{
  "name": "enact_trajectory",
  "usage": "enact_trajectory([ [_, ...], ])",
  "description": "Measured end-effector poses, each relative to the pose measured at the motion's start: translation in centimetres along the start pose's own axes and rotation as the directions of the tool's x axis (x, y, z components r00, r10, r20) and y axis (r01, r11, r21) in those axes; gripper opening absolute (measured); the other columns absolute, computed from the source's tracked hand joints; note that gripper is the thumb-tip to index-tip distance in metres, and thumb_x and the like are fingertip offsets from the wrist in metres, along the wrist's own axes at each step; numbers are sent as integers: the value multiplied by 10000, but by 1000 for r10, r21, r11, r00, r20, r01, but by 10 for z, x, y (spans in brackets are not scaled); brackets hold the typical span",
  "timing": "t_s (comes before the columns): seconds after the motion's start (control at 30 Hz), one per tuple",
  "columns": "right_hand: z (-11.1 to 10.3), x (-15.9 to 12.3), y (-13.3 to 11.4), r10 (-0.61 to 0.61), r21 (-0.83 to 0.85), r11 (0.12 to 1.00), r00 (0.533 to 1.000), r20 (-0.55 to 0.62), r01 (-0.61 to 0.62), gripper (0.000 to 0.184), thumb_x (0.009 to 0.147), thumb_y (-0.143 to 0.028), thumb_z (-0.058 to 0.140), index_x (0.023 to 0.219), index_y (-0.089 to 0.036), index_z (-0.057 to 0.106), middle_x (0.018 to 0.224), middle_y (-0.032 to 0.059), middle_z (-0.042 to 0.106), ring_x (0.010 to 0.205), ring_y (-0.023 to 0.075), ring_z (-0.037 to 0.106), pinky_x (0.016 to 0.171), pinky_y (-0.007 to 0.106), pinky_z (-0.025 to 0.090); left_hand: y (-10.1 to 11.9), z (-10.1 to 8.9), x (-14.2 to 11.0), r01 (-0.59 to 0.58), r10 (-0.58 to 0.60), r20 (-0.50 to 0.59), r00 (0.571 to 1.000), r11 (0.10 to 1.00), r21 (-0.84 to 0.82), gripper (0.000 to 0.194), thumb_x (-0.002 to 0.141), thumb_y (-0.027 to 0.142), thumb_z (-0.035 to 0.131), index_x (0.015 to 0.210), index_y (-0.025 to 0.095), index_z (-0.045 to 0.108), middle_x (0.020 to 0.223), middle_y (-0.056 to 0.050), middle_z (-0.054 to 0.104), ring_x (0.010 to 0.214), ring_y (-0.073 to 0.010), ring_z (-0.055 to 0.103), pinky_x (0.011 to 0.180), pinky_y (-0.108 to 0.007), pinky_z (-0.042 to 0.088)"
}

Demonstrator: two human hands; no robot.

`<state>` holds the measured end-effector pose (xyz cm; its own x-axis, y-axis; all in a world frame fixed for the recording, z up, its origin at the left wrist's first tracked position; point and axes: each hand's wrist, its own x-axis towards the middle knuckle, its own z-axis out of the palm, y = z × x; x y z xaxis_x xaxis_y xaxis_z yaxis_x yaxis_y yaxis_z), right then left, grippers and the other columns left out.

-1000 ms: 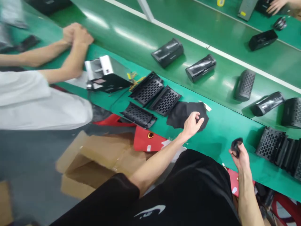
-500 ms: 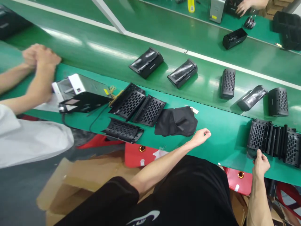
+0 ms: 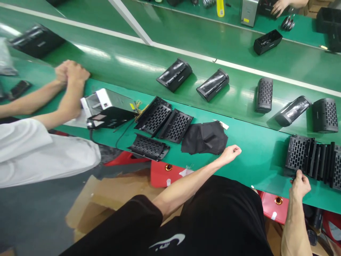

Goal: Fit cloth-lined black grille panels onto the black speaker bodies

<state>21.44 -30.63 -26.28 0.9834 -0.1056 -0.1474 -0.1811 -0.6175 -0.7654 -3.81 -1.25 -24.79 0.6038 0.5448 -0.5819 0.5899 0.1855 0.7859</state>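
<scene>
My right hand is closed at the near edge of a black perforated panel, thumb on top. That panel is first in a row of similar black panels standing close together at the right. My left hand hovers over the green bench with its fingers curled in and nothing visible in them. Just left of it lies a stack of thin black sheets. Beyond that are several loose perforated panels, one curved panel nearest the bench edge.
On the green belt stand several black speaker-like housings. A grey metal device with a cable sits at the left, beside a co-worker's clasped hands. Another person's hand works across the belt. Cardboard lies below the bench.
The view has swung slightly left, so most things appear farther right. My right hand stays at the panel's near edge; my left hand keeps its curled shape, now nearer the sheets.
</scene>
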Motion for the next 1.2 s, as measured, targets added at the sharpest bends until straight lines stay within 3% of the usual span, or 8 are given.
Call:
enact_trajectory([
  [0.23, 1, -5, -6, -59, 13, 998, 998, 28, 58, 629, 787, -862, 582, 876, -242, 640, 640, -22, 508, 580, 215, 508, 552, 386, 503, 3, 4, 0, 47, -43, 43, 998, 995, -89, 250, 873, 395, 606, 896, 163, 698, 762, -1, 682, 693, -134, 581, 657, -244, 454],
  [0.47, -33, -47, -10, -68, 53, 997, 978, 196, 58, 631, 783, -882, 593, 786, -251, 607, 623, -28, 470, 594, 193, 494, 555, 339, 472, 3, 5, 4, 101, -76, 99, 992, 956, -274, 366, 919, 522, 615, 996, 166, 649, 918, -35, 718, 581, -74, 518, 518, -200, 403],
  [0.57, -31, -65, -14, -24, 40, 999, 908, 418, 8, 611, 691, -819, 761, 765, -225, 639, 670, -10, 557, 616, 185, 530, 578, 322, 483, 4, 4, 11, 123, -79, 128, 989, 914, -388, 486, 982, 621, 530, 1164, 182, 629, 1099, -102, 737, 657, -93, 618, 563, -215, 495],
  [0.7, 10, -70, -28, 41, -9, 999, 730, 682, -48, 584, 572, -704, 909, 732, -192, 681, 690, -3, 608, 635, 180, 551, 596, 308, 490, -4, 2, 21, 126, -40, 184, 982, 866, -484, 489, 975, 611, 582, 1241, 204, 638, 1105, -102, 717, 772, -133, 677, 597, -236, 584],
  [0.8, 45, -61, -43, 68, -29, 997, 644, 762, -72, 606, 547, -692, 923, 799, -177, 727, 732, 5, 643, 661, 183, 567, 581, 296, 481, -17, 2, 23, 89, -81, 37, 996, 936, -342, 283, 928, 382, 690, 1094, 156, 658, 982, -54, 666, 688, -97, 618, 569, -245, 607],
  [0.87, 55, -53, -53, 77, -33, 996, 629, 773, -82, 659, 524, -663, 946, 925, -175, 761, 816, 20, 684, 692, 184, 583, 569, 284, 477, -25, 3, 16, 84, -106, -62, 992, 955, -285, 169, 934, 270, 645, 1048, 147, 633, 992, -41, 644, 657, -78, 608, 603, -275, 633],
  [1.03, 40, -44, -80, 62, 40, 989, 649, 758, -141, 787, 523, -641, 964, 1147, -232, 714, 994, 36, 732, 744, 187, 639, 630, 307, 545, -30, 0, -18, 55, -78, -148, 986, 987, -152, 127, 901, 190, 639, 1029, 188, 638, 1081, -49, 641, 867, -172, 701, 849, -405, 654],
  [1.2, 32, -57, -111, 100, 59, 950, 477, 873, -308, 605, 656, -629, 934, 1016, -192, 722, 772, 54, 713, 613, 194, 631, 603, 336, 546, -3, -9, -36, -81, 117, -224, 968, 984, 160, 374, 903, 411, 720, 1228, 236, 656, 1395, -119, 570, 1266, -301, 617, 1094, -500, 526],
])
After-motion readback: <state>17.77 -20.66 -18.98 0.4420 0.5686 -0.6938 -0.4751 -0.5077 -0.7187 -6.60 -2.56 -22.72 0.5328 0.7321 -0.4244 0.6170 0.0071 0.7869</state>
